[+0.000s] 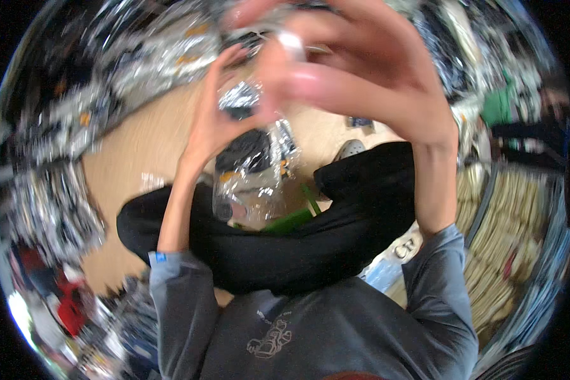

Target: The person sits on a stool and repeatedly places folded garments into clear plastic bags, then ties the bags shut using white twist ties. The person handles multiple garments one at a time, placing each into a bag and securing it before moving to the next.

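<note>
Motion blur covers both of my hands, raised close to the camera. My right hand (370, 61) is curled, with a small white object (292, 45) by its fingers; whether it grips that object is unclear. To its left, my left hand (216, 114) has its thumb and fingers spread apart, the thumb tip beside or behind the right hand's fingers. Any hold by the left hand is hidden. Below the hands, between my legs, shows a clear plastic bag (251, 190) with a dark folded item (247, 149) in it. Shiny plastic packaging (242, 97) appears beyond it.
Piles of plastic-wrapped goods (166, 57) line the far left of the pale floor (137, 128). More wrapped stacks (52, 209) stand at left, beige stacks (508, 237) at right. Something green (289, 221) lies between my legs. Another person (532, 128) is at the right edge.
</note>
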`<state>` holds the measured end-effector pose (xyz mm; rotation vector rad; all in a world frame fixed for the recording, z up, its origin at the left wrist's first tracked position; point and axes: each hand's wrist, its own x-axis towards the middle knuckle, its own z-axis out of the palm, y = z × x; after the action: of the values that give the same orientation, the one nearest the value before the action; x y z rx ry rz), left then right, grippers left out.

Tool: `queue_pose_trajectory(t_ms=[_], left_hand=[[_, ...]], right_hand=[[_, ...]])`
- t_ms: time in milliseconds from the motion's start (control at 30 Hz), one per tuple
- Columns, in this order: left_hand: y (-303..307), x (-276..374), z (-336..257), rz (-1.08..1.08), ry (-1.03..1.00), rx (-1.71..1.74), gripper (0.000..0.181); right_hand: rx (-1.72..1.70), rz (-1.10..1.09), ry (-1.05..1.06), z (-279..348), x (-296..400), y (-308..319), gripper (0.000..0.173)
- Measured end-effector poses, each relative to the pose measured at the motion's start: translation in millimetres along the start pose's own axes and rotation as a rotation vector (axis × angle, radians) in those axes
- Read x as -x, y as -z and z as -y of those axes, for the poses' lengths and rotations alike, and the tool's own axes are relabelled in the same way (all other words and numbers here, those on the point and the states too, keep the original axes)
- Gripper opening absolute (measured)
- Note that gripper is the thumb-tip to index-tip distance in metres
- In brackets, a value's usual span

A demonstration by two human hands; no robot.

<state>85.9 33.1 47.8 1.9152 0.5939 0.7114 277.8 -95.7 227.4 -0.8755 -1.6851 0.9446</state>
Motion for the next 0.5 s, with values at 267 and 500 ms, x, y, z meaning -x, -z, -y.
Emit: queue_pose_trajectory(t_ms=[267, 500], left_hand=[[-26.9, 28.6, 68.3, 0.104, -0.047, -0.061, 0.051], [-2.2, 48.5, 76.8, 0.141, 0.256, 0.068, 0.034]], right_hand=[[-0.547, -0.058, -0.124, -80.0, 22.9, -27.8, 0.075], [-0.745, -0.383, -0.027, -111.0, 55.0, 60.7, 0.036]])
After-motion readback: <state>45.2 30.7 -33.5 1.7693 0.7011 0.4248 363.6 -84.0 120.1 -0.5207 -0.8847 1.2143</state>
